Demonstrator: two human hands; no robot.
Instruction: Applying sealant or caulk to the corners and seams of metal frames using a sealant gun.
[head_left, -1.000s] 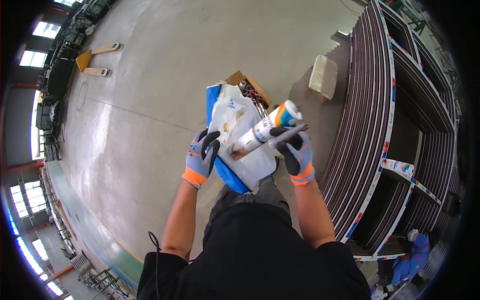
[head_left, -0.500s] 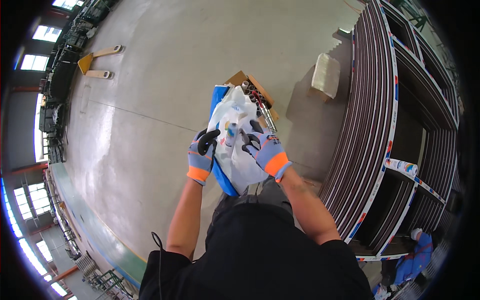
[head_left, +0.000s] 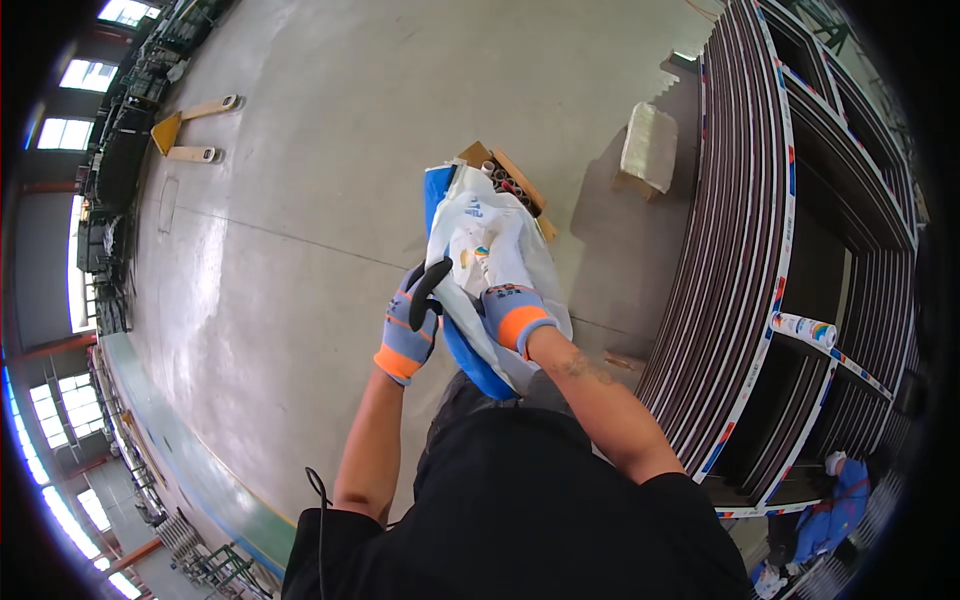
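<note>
A white and blue plastic bag (head_left: 510, 235) hangs in front of my body. My left hand (head_left: 410, 315), in a grey and orange glove with black fingers, is closed on the bag's left edge. My right hand (head_left: 512, 310), gloved alike, reaches into the bag's opening; white plastic covers its fingers, so their hold cannot be seen. Just beyond the bag is an open cardboard box (head_left: 522, 178) with several tubes (head_left: 500, 178) standing in it, partly covered by the bag.
To the right stands a large stack of dark frames (head_left: 735, 270) with a printed cylinder (head_left: 803, 330) lying on it. A wrapped pale block (head_left: 648, 150) sits on the floor before it. A yellow pallet jack (head_left: 185, 130) is at far left; someone in blue (head_left: 835, 510) is at lower right.
My right hand has gone from the bag's outer side into its opening, and its fingers are now hidden. The bag has spread right, covering the silver, red-handled tool by the box.
</note>
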